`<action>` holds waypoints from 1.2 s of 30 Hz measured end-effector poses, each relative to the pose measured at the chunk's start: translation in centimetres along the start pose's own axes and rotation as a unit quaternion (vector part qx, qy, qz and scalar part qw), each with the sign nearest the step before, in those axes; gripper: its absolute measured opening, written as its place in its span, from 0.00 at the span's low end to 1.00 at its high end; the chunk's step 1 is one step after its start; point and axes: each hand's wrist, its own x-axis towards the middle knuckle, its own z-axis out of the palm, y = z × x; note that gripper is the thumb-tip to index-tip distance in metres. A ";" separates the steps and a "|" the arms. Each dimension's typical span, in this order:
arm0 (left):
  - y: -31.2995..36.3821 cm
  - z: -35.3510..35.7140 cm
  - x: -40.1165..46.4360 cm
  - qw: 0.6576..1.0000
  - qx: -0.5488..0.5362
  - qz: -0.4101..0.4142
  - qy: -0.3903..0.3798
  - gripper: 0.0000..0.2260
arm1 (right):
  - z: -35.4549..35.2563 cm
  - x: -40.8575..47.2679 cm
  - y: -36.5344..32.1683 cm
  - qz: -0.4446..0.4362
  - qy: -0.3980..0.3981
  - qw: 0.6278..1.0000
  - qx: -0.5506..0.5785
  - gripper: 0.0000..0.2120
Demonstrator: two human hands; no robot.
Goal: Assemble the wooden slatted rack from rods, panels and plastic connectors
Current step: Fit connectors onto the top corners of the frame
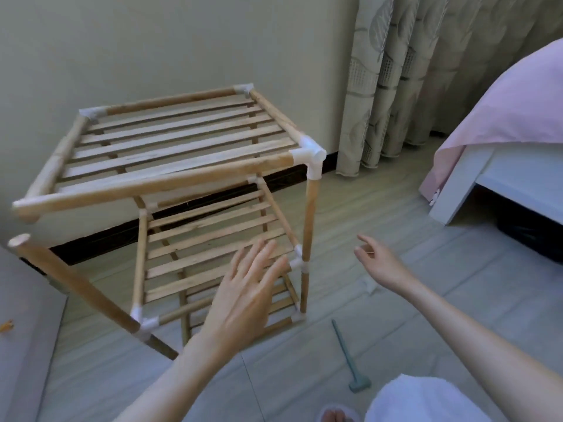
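A wooden slatted rack (182, 147) stands on the floor by the wall, with three slatted shelves joined by rods and white plastic connectors (309, 156). Its top front-left corner has come apart: the front rod's end (24, 213) hangs free above the tilted upright rod (73, 284). My left hand (246, 295) hovers open in front of the middle shelf, fingers straight, holding nothing. My right hand (379, 261) floats to the right of the rack, fingers loosely relaxed, touching nothing.
A small green plastic hammer (347, 357) lies on the tiled floor near my feet. A loose white connector (370, 284) lies on the floor under my right wrist. A bed with a pink cover (502, 117) stands right, curtains (396, 71) behind, a grey surface (21, 315) left.
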 end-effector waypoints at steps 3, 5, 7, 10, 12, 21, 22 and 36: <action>2.2 6.0 -2.5 0.993 -0.041 -0.018 -0.109 0.32 | 2.6 1.5 7.4 0.093 -0.045 0.993 -0.065 0.23; 3.3 10.2 -4.3 0.983 -0.052 -0.027 -0.177 0.30 | 4.3 2.4 11.5 0.130 -0.073 0.984 -0.097 0.23; 4.0 14.2 -5.9 0.969 -0.059 -0.029 -0.239 0.28 | 5.8 3.6 15.0 0.154 -0.086 0.977 -0.119 0.24; 3.9 19.4 -7.6 0.946 -0.048 -0.036 -0.318 0.23 | 7.6 5.9 19.1 0.157 -0.079 0.971 -0.163 0.25; 3.4 22.1 -8.1 0.922 -0.060 -0.066 -0.377 0.26 | 8.5 7.9 21.1 0.123 -0.065 0.970 -0.198 0.25; 1.7 26.2 -7.1 0.820 -0.085 -0.116 -0.555 0.33 | 10.9 12.3 23.9 0.101 -0.055 0.952 -0.285 0.21; 1.7 26.3 -7.0 0.815 -0.083 -0.116 -0.561 0.33 | 11.1 11.9 23.9 0.103 -0.043 0.952 -0.285 0.19; 1.7 14.3 -5.6 0.881 -0.152 -0.091 -0.438 0.29 | 9.3 0.6 8.5 0.096 -0.143 0.973 0.154 0.01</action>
